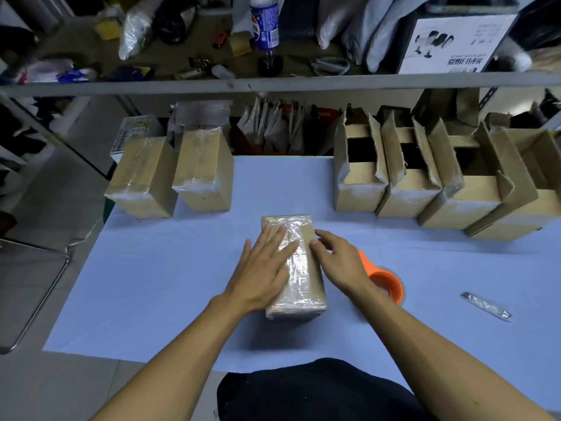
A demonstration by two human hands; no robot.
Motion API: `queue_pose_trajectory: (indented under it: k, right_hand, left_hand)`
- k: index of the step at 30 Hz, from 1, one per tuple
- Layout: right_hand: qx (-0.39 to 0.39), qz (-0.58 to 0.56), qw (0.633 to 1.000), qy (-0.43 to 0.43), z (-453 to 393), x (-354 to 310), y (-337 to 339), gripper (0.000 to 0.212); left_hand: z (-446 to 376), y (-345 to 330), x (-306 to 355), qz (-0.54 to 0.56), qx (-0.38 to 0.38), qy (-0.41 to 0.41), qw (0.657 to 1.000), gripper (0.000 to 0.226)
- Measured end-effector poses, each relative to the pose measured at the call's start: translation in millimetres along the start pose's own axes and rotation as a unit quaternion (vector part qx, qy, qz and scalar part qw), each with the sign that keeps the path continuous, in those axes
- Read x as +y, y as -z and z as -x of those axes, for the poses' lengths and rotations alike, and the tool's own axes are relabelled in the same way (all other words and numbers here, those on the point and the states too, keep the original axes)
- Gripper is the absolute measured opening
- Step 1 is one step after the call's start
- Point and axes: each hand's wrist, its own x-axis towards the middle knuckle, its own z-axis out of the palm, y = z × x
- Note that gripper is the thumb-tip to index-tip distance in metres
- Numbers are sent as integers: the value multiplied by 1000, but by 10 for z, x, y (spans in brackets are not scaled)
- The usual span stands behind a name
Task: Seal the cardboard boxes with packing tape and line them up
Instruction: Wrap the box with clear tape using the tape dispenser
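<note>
A small cardboard box [303, 278] with clear tape over its top lies in the middle of the blue table [158, 268]. My left hand [264, 265] lies flat on its top with straight fingers. My right hand [340, 259] touches the box's right edge with relaxed, slightly bent fingers. An orange tape dispenser [385, 281] sits on the table just right of my right hand, partly hidden by it. Two taped boxes [145, 180] [205, 171] stand at the back left. Several boxes with open flaps [425, 177] stand in a row at the back right.
A strip of crumpled tape [485, 305] lies on the table at the right. A shelf edge [273, 83] runs across above the boxes, with a bottle [265, 25] and clutter behind it. Paper bags [273, 129] stand between the two box groups. A metal chair frame [36, 299] is at the left.
</note>
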Motion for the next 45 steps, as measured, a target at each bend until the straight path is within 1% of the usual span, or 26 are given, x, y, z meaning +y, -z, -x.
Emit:
queue_pose_trajectory:
  k: [2, 4, 6, 8, 10, 11, 13, 17, 20, 22, 24, 26, 27, 28, 29, 30, 31, 32, 33, 34, 35, 36, 37, 40, 41, 45]
  right_hand:
    - [87, 157, 984, -25, 43, 166, 119, 31]
    - [108, 273, 953, -72, 151, 328, 222, 29]
    - [80, 343, 930, -104, 254, 425, 251, 35]
    - [34, 400, 909, -111, 305, 472, 244, 51]
    - [13, 418, 901, -115, 300, 493, 252, 65]
    - [11, 409, 905, -114, 296, 512, 257, 66]
    - [19, 369, 924, -99, 295, 571, 249, 59]
    - [57, 266, 960, -68, 265, 529, 317, 45]
    - [100, 141, 983, -67, 152, 338, 432, 57]
    - [120, 71, 990, -15, 88, 191, 493, 59]
    - [141, 5, 990, 29, 58, -15, 558, 55]
    - [149, -60, 986, 53, 60, -222, 634, 46]
    - [143, -75, 984, 69, 64, -310, 671, 42]
    - [131, -72, 985, 88, 66, -386, 705, 44]
    - [118, -50, 986, 104, 60, -438, 731, 53]
    - [105, -17, 987, 120, 50, -474, 748, 63]
    - [96, 19, 986, 137, 40, -504, 754, 68]
    - [88, 51, 983, 155, 35, -530, 753, 69]
    - [79, 76, 979, 172, 28, -550, 750, 70]
    - [69, 92, 975, 189, 24, -559, 750, 70]
    - [57, 101, 972, 205, 15, -557, 756, 71]
    - [47, 104, 969, 220, 8, -555, 768, 71]
    - [40, 104, 966, 232, -1, -551, 783, 71]
    - [32, 102, 961, 256, -15, -547, 828, 69]
    - [31, 102, 959, 261, -21, -548, 839, 68]
    - [16, 135, 948, 287, -70, -569, 868, 66]
  left_hand:
    - [5, -86, 22, 9, -11, 11, 1000, 60]
    - [28, -150, -19, 7, -2, 23, 1000, 71]
    - [42, -181, -72, 6, 6, 28, 1000, 77]
    - [39, -183, -76, 23, 14, 25, 999, 78]
    - [24, -188, -56, 29, 23, 20, 999, 79]
    - [19, -190, -43, 31, 30, 15, 999, 79]
    - [20, -200, -28, 53, 50, 6, 997, 79]
    - [4, -201, -17, 160, 87, 4, 983, 68]
    - [-14, -185, -21, 184, 94, -9, 978, 64]
    - [-39, -171, 8, 198, 87, -11, 976, 60]
    - [-79, -149, 35, 210, 92, 5, 973, 51]
    - [-133, -79, 70, 233, 128, 40, 963, 36]
    - [-165, -11, 115, 252, 156, 57, 953, 29]
    - [-211, 70, 170, 269, 194, 79, 940, 22]
    - [-269, 171, 244, 289, 236, 109, 921, 17]
    - [-341, 284, 310, 328, 268, 146, 894, 15]
    - [-415, 413, 369, 393, 276, 184, 858, 16]
    - [-494, 553, 422, 480, 245, 219, 814, 22]
    - [-566, 679, 462, 560, 177, 244, 772, 31]
    - [-611, 781, 477, 610, 100, 254, 744, 40]
    - [-624, 862, 487, 624, 34, 248, 740, 44]
    - [-633, 910, 487, 619, -6, 240, 748, 40]
    - [-633, 938, 490, 611, -18, 231, 757, 33]
    - [-633, 978, 445, 625, 4, 236, 744, 18]
    - [-622, 988, 428, 625, 11, 228, 747, 16]
    - [-577, 1049, 451, 563, 24, 187, 805, 21]
